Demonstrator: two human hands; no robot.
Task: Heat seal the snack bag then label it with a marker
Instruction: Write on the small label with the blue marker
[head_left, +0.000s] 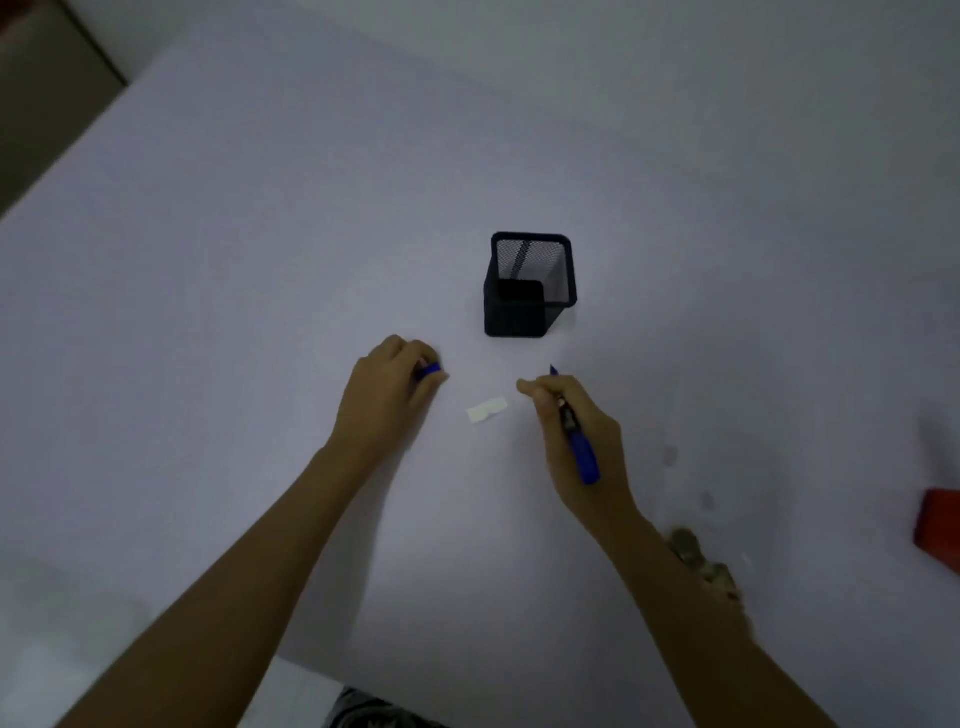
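Two bare arms reach forward over a pale surface (260, 260), seen from above in dim light. The right hand (576, 431) is curled around a blue marker (579, 441), gripping it like a pen, with the thin end poking out past the knuckles on the far side and the thick end slanting back towards the wrist. The left hand (389, 389) is closed around a small blue piece, probably the marker cap (428, 371), pinched at its fingertips.

Between the two hands, touching neither, lies a small white label (487, 410), flat on the surface. Just beyond it stands a black mesh pen holder (530, 283), upright. At the far right edge sits part of a red object (937, 525). Near the right forearm there is a blurred brownish shape, possibly the snack bag (701, 564); it is too unclear to be certain, or to tell whether it is sealed.

Risks from here, as a judgement: the label is light and held by nothing, so it may slide or curl under the marker tip and smear the writing. The uncapped tip could also mark the surface. The low light may make the lettering hard to place.
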